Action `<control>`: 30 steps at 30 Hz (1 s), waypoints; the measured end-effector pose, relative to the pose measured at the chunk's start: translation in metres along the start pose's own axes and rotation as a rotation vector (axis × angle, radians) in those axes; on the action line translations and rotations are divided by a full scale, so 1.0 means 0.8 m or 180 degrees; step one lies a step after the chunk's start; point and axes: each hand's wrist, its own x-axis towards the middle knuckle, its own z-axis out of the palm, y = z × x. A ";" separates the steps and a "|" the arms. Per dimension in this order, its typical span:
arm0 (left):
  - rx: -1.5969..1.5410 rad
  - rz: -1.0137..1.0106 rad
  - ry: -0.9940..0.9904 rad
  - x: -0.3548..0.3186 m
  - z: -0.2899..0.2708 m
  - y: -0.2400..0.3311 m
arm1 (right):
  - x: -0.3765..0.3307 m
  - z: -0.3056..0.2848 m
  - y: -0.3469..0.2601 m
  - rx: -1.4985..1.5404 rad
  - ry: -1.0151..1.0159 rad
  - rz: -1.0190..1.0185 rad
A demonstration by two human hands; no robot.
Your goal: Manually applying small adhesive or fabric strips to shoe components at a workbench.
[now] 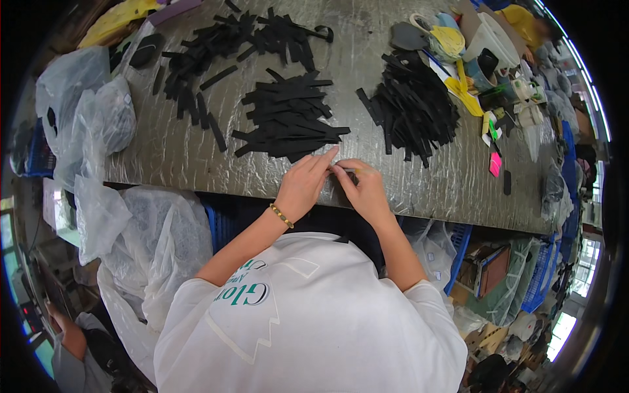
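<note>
Near the front edge of the table, my left hand (pixel 303 187) and my right hand (pixel 367 191) meet, fingertips almost touching. My left hand wears a beaded bracelet (pixel 282 216) at the wrist; its index finger points forward while the thumb side is closed. Thumb and fingers of my right hand are pinched together. Whatever lies between the fingertips is too small and covered to name. Just beyond my left fingers lies a stack of short black fabric strips (pixel 286 112). Another heap of black strips (pixel 417 105) sits to the right, and a looser spread of strips (pixel 213 49) is farther back left.
Clear plastic bags (pixel 88 111) hang over the table's left side. At the back right stand a white tub (pixel 493 40), yellow scissors-like handles (pixel 464 92) and cups. A pink tag (pixel 495 164) lies on the right. Blue crates (pixel 458 255) are under the table. People are at the edges.
</note>
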 end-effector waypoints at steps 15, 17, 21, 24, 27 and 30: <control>-0.0294 0.0061 0.0199 0.005 -0.017 0.008 | 0.009 -0.030 0.033 -0.0440 -0.0564 -0.0558; -0.0297 0.0130 0.0314 0.001 -0.028 0.007 | 0.010 -0.031 0.025 -0.0239 -0.0488 -0.0613; -0.0368 -0.0182 0.0284 -0.008 -0.048 0.001 | 0.001 -0.028 0.020 -0.0350 -0.0071 -0.0795; -0.0389 -0.0394 0.0555 -0.010 -0.061 0.002 | -0.019 -0.032 0.039 -0.1058 -0.0424 -0.0941; -0.0727 -0.0663 0.0748 -0.016 -0.064 -0.001 | -0.017 -0.050 0.059 -0.1453 0.0179 -0.0863; -0.0852 -0.0675 0.0714 -0.015 -0.059 0.003 | 0.006 -0.051 0.050 -0.2007 0.0672 -0.0811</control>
